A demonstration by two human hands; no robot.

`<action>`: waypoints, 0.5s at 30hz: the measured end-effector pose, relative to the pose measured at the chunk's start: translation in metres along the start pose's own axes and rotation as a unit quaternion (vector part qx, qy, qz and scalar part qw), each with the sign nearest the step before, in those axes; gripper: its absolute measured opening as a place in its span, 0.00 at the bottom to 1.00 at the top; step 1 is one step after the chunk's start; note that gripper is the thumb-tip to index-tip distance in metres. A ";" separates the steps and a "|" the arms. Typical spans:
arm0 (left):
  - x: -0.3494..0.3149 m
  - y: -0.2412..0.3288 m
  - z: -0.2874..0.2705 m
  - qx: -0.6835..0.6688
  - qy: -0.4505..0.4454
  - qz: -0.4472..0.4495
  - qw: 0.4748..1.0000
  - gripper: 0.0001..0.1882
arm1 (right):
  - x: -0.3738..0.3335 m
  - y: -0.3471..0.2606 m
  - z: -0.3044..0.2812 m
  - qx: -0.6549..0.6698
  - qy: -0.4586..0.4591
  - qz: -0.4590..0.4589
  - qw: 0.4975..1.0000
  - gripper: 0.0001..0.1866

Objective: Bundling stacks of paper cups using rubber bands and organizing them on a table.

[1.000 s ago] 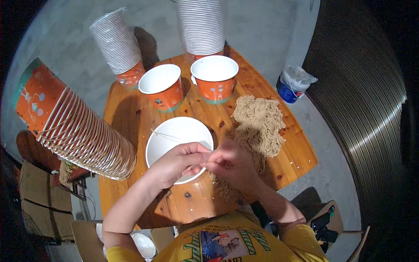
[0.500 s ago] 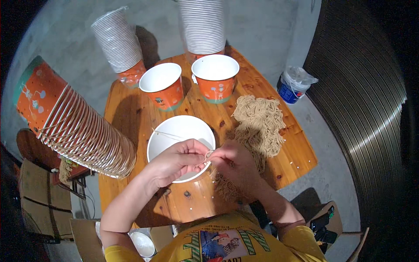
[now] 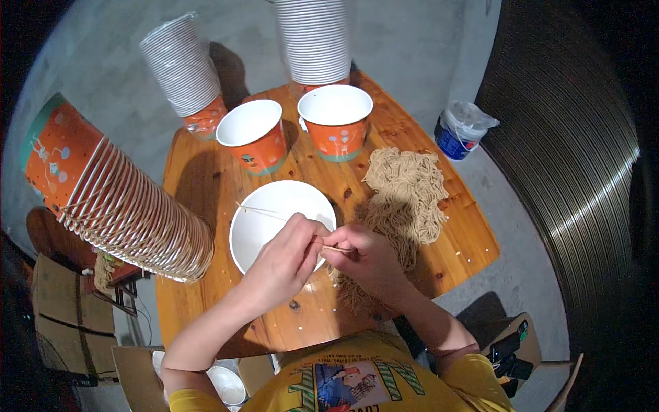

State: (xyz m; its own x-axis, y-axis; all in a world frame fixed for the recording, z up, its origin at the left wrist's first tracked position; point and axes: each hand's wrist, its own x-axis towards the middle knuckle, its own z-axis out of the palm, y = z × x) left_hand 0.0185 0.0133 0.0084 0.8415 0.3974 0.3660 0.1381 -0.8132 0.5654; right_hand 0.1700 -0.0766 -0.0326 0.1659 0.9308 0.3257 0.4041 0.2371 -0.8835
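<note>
Both hands meet over the right rim of a white round container (image 3: 255, 233) seen from above. A tan string (image 3: 255, 210) lies across its opening and runs under my left hand (image 3: 292, 254). That hand is closed with its back turned up, its fingertips partly hidden at the string. Pinched closed beside it, my right hand (image 3: 364, 257) has a short piece of the string showing between thumb and forefinger. Just beyond my right hand, a loose heap of tan string (image 3: 408, 192) covers the right part of the wooden table (image 3: 460, 254).
Two orange paper buckets (image 3: 254, 147) with white insides stand behind the container. Wrapped bucket stacks (image 3: 180, 65) rise at the back. A tall stack of buckets wound with string (image 3: 137, 206) leans on the left. A blue pail (image 3: 458, 130) stands on the floor at right.
My left hand has rolled over so its back faces up, and its fingers have folded. The right fingers have shifted slightly, with a piece of string now showing in their pinch.
</note>
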 end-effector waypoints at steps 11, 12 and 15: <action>0.000 -0.006 0.001 0.006 0.012 0.028 1.000 0.08 | 0.001 0.015 0.008 0.122 0.005 0.072 0.990 0.07; 0.000 -0.006 0.001 -0.003 0.013 0.029 0.999 0.09 | 0.001 0.015 0.008 0.121 0.006 0.073 0.990 0.07; 0.001 -0.006 -0.002 -0.085 -0.024 -0.044 0.995 0.11 | 0.000 0.016 0.008 0.099 0.017 0.063 0.993 0.07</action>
State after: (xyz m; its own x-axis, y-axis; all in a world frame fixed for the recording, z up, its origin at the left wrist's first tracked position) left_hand 0.0173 0.0194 0.0073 0.8544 0.4399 0.2767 0.1249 -0.6906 0.7124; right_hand 0.1693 -0.0702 -0.0494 0.2362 0.9474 0.2161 0.1938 0.1720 -0.9658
